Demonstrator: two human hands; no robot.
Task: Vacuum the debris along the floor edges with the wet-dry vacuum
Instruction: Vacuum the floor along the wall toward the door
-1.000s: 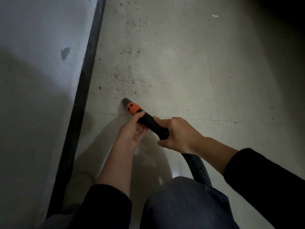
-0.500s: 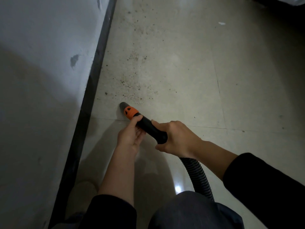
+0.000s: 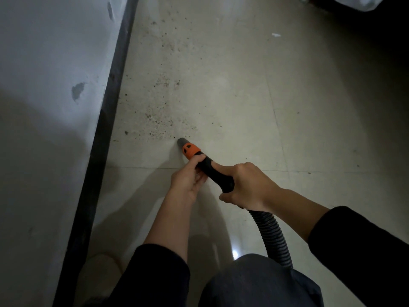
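Though the pale tiled floor [image 3: 221, 96] looks clean at 6 o'clock, beside the long black wall strip [image 3: 110, 107] much dark crumbly dirt [image 3: 159, 120] waits at 12 o'clock. The left hand [image 3: 188, 180] and right hand [image 3: 247, 187] both grip the black-and-orange plastic vacuum pipe [image 3: 194, 155], its tip at the dirt's near edge.

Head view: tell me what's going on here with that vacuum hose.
A person grips the black vacuum nozzle with an orange collar in both hands: left hand just behind the collar, right hand further back, where the ribbed black hose joins. Its grey tip sits at the near edge of dark specks scattered on the pale tiled floor beside the black baseboard. Most specks lie ahead, uncollected.
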